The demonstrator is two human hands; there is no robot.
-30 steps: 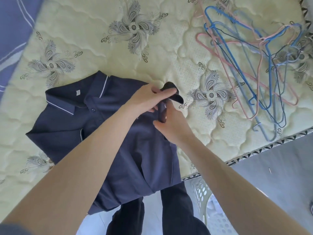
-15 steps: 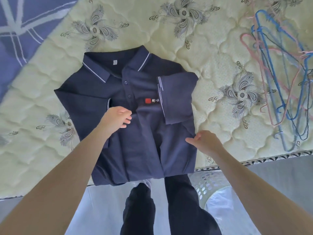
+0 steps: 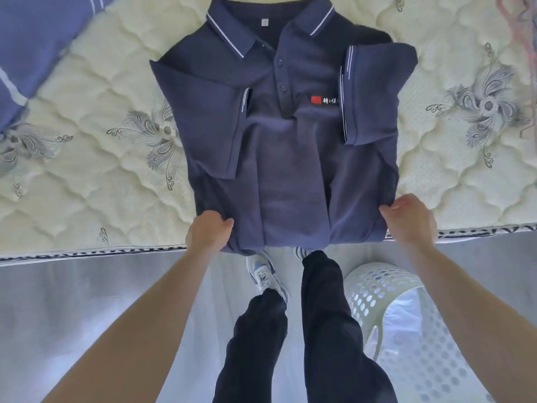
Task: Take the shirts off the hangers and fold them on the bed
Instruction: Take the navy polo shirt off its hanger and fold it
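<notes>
Navy polo shirt point(image 3: 290, 158) lies face up on bed point(image 3: 87, 184), collar at far end, hem at near mattress edge. 2 sleeves folded inward over chest; side panels folded in too.

Left hand point(image 3: 207, 232) clamped on near-left hem corner, fingers curled into fabric. Right hand point(image 3: 408, 221) clamped on near-right hem corner.

White perforated laundry basket point(image 3: 377, 286) on floor at near right, beside person's dark trouser legs. Blue striped cloth point(image 3: 35, 39) at far left of bed.
</notes>
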